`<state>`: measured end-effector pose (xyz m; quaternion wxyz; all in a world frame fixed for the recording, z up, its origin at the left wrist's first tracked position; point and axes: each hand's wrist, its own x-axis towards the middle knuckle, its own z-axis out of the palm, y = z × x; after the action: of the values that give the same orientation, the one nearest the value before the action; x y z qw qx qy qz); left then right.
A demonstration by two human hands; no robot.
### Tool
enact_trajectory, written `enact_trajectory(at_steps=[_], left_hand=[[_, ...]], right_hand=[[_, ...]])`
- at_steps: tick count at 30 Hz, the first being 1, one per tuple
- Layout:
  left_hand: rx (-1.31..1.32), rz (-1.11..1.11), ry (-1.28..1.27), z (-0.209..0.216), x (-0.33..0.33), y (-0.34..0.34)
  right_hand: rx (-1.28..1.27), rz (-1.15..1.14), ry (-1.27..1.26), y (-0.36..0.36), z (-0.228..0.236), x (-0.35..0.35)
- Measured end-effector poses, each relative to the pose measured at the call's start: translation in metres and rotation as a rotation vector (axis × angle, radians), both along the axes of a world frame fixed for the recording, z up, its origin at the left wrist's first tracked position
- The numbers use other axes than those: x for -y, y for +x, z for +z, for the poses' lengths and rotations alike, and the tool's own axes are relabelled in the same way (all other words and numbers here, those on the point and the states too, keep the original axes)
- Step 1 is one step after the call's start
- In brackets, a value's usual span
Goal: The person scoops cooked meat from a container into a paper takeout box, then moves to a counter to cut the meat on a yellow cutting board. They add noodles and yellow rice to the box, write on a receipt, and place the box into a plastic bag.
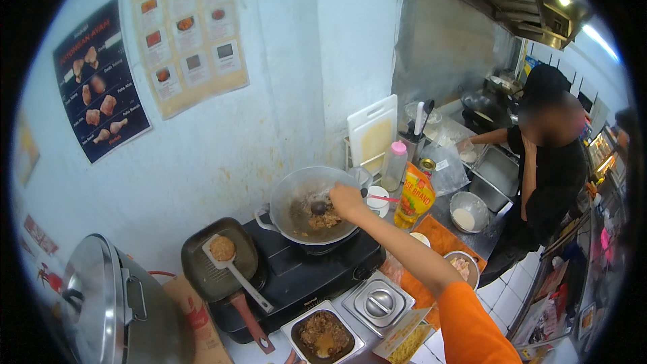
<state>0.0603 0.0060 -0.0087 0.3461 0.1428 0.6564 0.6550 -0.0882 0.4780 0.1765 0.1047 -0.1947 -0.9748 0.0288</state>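
Black ladle (319, 208) in right hand (348, 203) has room inside wok rim (278, 192)

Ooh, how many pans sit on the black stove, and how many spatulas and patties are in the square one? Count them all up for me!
2 pans: a silver wok and a dark square pan
1 spatula
1 round brown patty, on the spatula
Total: 4

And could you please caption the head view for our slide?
Right hand holds a dark ladle in a wok with browned food.
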Motion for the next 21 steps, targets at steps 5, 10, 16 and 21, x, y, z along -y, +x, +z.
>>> enact_trajectory(at_steps=[5,10,16,21], left_hand=[[0.124,-0.004,-0.098,-0.007,0.004,-0.004],[0.044,0.018,-0.129,0.004,0.001,-0.001],[0.034,0.036,-0.121,0.020,-0.007,0.002],[-0.024,0.104,-0.166,0.025,-0.013,0.006]], right_hand=[[-0.128,0.052,-0.106,0.049,0.035,0.006],[-0.162,0.378,-0.730,0.137,0.067,0.052],[0.548,0.424,-0.228,0.179,-0.004,0.160],[0.505,0.345,0.123,0.186,-0.060,0.234]])
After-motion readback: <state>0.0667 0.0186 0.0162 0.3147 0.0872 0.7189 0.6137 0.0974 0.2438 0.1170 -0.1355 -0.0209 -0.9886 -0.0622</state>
